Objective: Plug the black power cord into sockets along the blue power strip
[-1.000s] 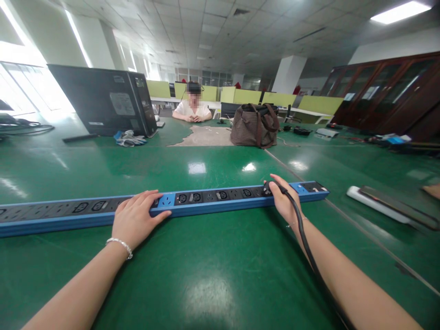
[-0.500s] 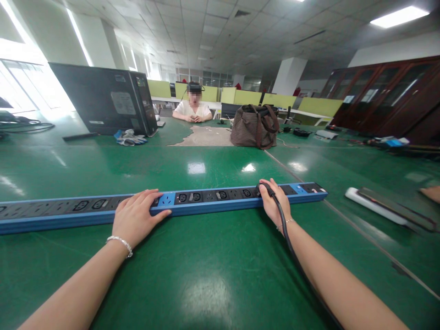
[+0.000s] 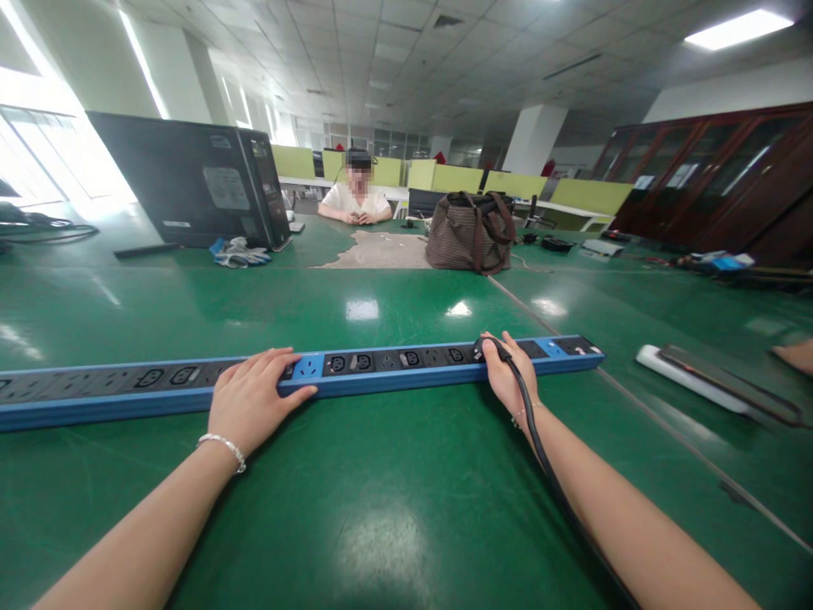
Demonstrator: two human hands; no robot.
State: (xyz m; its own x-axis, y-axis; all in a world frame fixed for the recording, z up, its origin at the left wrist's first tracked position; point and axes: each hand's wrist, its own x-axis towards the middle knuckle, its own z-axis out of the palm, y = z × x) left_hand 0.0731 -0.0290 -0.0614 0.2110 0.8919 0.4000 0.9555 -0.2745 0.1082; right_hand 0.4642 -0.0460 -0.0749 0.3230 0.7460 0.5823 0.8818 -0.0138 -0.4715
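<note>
A long blue power strip (image 3: 381, 373) with black sockets lies across the green table (image 3: 394, 474). My left hand (image 3: 254, 394) rests over the strip left of the middle, fingers on its far side and thumb along the near edge, gripping it. Toward the strip's right end, my right hand (image 3: 508, 373) is closed on a black plug (image 3: 481, 348), which is at a socket; how deep it sits is hidden. From the plug a black cable (image 3: 533, 432) runs down along my right forearm.
Farther back are a black computer case (image 3: 196, 182), gloves (image 3: 238, 252) and a brown bag (image 3: 471, 231). A person (image 3: 356, 199) sits across the table. At the right lie a white bar-shaped object (image 3: 692, 381) and part of another hand (image 3: 793, 360).
Both of my hands keep their places on the strip and the plug. The cable by my right wrist has shifted slightly to the right.
</note>
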